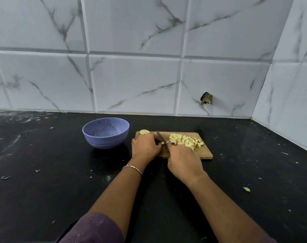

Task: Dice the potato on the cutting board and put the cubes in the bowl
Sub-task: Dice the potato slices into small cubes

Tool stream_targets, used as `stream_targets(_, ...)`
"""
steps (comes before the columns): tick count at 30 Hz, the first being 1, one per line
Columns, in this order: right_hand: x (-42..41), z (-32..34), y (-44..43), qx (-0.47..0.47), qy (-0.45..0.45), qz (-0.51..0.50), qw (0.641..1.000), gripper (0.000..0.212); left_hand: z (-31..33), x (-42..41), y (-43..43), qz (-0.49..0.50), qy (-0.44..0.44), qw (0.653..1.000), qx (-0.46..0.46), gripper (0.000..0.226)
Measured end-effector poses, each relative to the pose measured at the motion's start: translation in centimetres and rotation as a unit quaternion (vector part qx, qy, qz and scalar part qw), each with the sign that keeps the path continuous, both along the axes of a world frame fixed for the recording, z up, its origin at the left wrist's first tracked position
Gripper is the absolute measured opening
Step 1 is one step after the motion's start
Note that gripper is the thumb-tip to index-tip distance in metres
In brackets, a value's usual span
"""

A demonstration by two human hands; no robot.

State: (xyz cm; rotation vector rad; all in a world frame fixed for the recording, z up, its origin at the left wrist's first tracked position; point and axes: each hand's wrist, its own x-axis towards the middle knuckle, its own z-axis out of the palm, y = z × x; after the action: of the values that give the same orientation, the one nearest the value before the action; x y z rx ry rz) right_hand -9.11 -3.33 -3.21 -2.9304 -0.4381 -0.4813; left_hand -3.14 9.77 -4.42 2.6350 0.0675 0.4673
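A wooden cutting board (202, 153) lies on the black counter. A heap of pale potato cubes (186, 141) covers its right half. My left hand (145, 146) presses down on a piece of potato at the board's left side, most of it hidden under my fingers; a bit shows at my fingertips. A separate potato slice (144, 131) lies at the board's far left corner. My right hand (183, 161) grips a small knife (162, 137), its blade angled down beside my left fingertips. The blue bowl (105, 133) stands left of the board and looks empty.
The black counter (61, 172) is speckled with white bits. A stray potato piece (246, 189) lies on it at the right. A tiled wall runs behind and along the right side, with a dark hole (206, 98) above the board.
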Motion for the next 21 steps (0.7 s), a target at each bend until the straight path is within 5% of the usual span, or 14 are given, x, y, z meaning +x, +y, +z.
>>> stream_targets(11, 0.03, -0.02, -0.73, 0.089, -0.027, 0.01, 0.996, 0.054, -0.2, 0.04, 0.02, 0.03, -0.018, 0.999, -0.005, 0.018)
stream_targets(21, -0.02, -0.28, -0.33, 0.076, -0.008, 0.022, 0.997, 0.058, -0.14, -0.14, -0.08, 0.028, -0.009, 0.999, -0.028, 0.017)
